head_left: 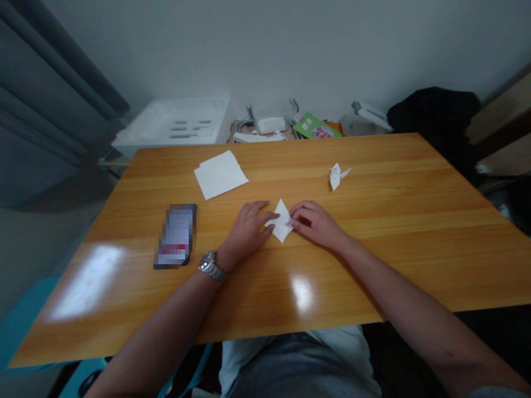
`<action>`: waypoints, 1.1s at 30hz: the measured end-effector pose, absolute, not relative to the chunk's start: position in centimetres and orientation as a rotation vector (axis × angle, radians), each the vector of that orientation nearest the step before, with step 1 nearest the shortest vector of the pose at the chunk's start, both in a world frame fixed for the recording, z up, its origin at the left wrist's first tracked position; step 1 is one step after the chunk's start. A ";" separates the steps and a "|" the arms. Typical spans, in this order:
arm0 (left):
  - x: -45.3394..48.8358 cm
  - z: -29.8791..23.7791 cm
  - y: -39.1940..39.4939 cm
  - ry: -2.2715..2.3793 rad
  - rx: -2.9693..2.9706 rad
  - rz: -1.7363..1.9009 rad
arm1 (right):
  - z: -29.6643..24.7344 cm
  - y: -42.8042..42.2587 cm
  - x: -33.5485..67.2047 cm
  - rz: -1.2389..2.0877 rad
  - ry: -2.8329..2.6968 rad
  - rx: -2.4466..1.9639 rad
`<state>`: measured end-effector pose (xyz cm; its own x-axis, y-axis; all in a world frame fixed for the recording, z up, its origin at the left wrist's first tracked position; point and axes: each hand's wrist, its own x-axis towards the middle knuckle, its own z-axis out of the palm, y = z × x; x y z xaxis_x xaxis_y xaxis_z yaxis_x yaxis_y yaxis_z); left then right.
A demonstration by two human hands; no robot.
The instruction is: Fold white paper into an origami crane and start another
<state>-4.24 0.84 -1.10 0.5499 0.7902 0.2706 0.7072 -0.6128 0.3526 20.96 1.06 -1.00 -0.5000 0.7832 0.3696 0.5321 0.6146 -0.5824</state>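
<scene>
Folded paper diamond [281, 221] on wooden table [373, 249], between hands. Left hand [245, 231] spread, fingertips on paper's left corner; right hand [316, 224] curled, fingers touching right corner.

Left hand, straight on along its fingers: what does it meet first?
The folded white paper. The fingertips of the left hand already seem to touch it, though depth is hard to judge from this view. The right hand lies just past it.
</scene>
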 end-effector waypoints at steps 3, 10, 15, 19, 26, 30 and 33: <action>-4.2 -1.1 0.8 1.266 2.578 0.589 | -1.1 1.2 21.2 0.524 -2.235 -1.045; -4.2 -0.9 0.7 1.235 2.582 0.592 | -0.9 1.1 21.2 0.587 -2.211 -0.987; -3.9 -0.7 0.8 1.142 2.523 0.655 | -0.8 0.8 20.9 0.730 -2.230 -0.903; -3.6 -0.6 0.9 1.030 2.490 0.629 | -0.9 0.9 21.3 0.771 -2.257 -0.856; -3.7 -0.8 1.1 0.986 2.487 0.611 | -0.8 0.9 21.6 0.804 -2.283 -0.844; -3.7 -0.9 1.2 0.979 2.484 0.622 | -0.9 0.9 21.5 0.819 -2.290 -0.821; -3.8 -0.9 1.2 0.975 2.488 0.624 | -0.8 0.9 21.5 0.810 -2.289 -0.845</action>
<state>-3.77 1.18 -0.93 0.6580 0.7072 0.2586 0.5314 -0.6794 0.5060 21.51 0.89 -0.83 -0.6425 0.7091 0.2904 0.3685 0.6182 -0.6943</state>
